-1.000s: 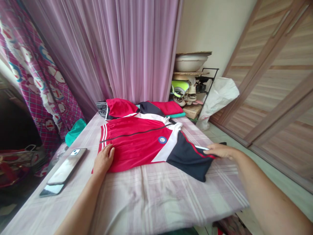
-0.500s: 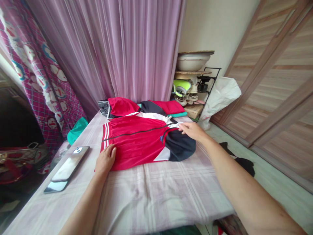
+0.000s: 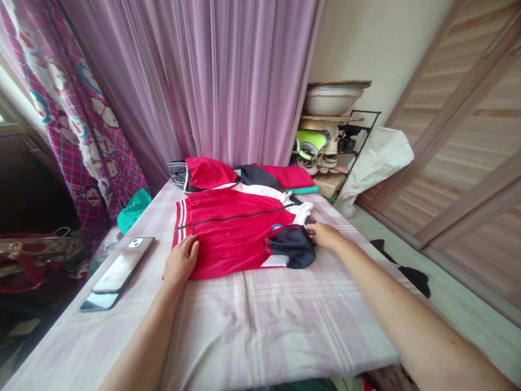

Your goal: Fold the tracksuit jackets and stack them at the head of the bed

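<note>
The red jacket (image 3: 228,228) lies across the checked cloth (image 3: 285,326), long axis running left to right, hem left, collar right. The left hand (image 3: 184,258), fingers loosely extended, rests on its near hem corner; the right hand (image 3: 323,235) pinches the dark sleeve (image 3: 291,245), which lies left of its fingers. Far right, a rack (image 3: 369,130) holds shoes (image 3: 328,161) below a white basin (image 3: 336,102), its contents hidden.

One left hand (image 3: 183,259) and one right hand (image 3: 324,235), two in all; one jacket (image 3: 228,236), with one zip (image 3: 240,214) and one badge (image 3: 276,227); clothes (image 3: 214,172) behind, too overlapped to count; at least one phone (image 3: 118,271); one checked cloth (image 3: 264,331); one plain curtain (image 3: 240,81), one patterned curtain (image 3: 87,144); one rack (image 3: 370,132); one white bag (image 3: 378,157); at least one bowl (image 3: 334,101).
</note>
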